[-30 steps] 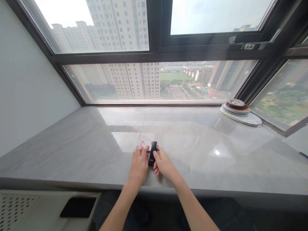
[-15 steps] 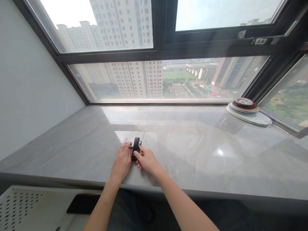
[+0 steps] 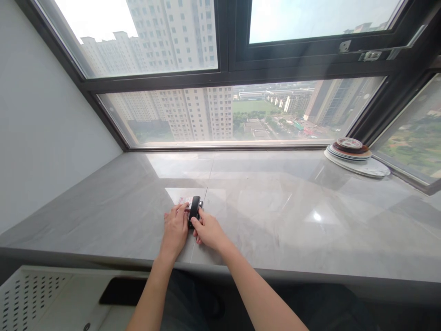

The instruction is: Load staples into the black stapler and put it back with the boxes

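A black hole punch [image 3: 195,207] with a metal part along its right side stands on the grey stone sill. Just left of it, a small printed paper [image 3: 184,201] with red marks shows in part, its near portion hidden under my left hand [image 3: 175,226]. The fingers of that hand press the paper down against the punch's left side. From the right, my right hand [image 3: 207,228] grips the near half of the punch, thumb on top and the other fingers curled at its side and below.
A stack of round plates or lids [image 3: 354,158] rests in the sill's far right corner by the dark window frame [image 3: 225,78]. Below the front edge, a white perforated surface [image 3: 55,303] carries a flat black object [image 3: 122,291]. A wall [image 3: 51,115] bounds the left.
The little finger of my left hand now spreads farther left. Otherwise both hands, the paper and the punch stay nearly in place; the view shifts slightly.
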